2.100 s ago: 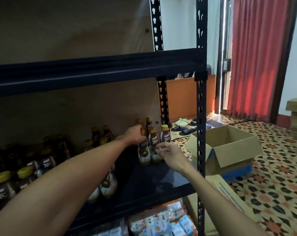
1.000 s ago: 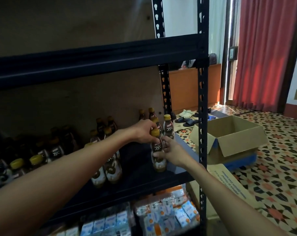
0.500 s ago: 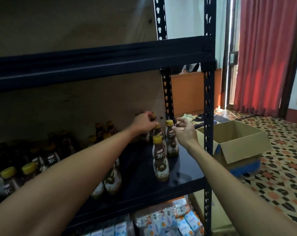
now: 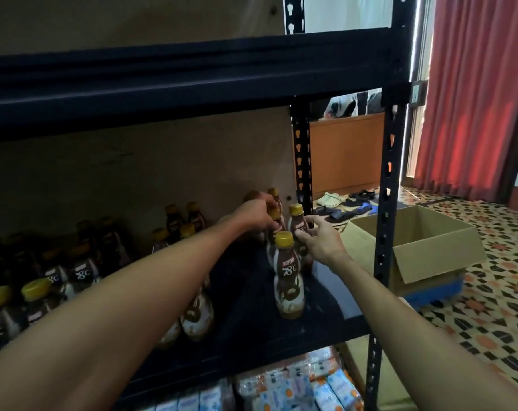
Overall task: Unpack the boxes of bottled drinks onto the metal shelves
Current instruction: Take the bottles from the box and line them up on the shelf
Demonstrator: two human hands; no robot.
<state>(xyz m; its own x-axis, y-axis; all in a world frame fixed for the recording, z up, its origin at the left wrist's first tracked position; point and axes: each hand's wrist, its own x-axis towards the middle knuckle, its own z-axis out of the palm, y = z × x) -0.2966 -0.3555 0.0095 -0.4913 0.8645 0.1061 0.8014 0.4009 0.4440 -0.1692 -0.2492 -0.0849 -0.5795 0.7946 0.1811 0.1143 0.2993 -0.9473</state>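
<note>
Stocking a metal shelf [image 4: 252, 321] w/ bottled coffee drinks: at far left, a bottle row [image 4: 59, 280], brown w/ yellow caps, stands along the dim shelf, a few more twds the back wall. Our left arm reaches across the shelf, and two bottles stand partly hidden beneath it. Our left hand [image 4: 256, 215] comes down from above on a cluster at the shelf's right end, fingers curled tight round the top of the gripped bottle [image 4: 270, 247], whose cap is mostly covered. Just in front of it the front bottle [image 4: 289, 280] stands upright and untouched, label reading "78C". Immediately right, the tall bottle [image 4: 298, 229] stands upright w/ its cap clear; our right hand [image 4: 320, 241] is beside it, fingers spread and relaxed, tips at the label, though we cannot tell whether they actually touch. On the shelf below, wrapped packs [image 4: 311, 387] in white, blue and orange. Past the black upright post [image 4: 384, 203], an open cardboard box [image 4: 430, 256] sits on the patterned tile floor [image 4: 504, 307], flaps out; we cannot see what's inside. Sandals [image 4: 341, 203] lie nr a wooden cabinet [image 4: 346, 149] behind, and a red curtain [image 4: 474, 99] hangs at far right.
</note>
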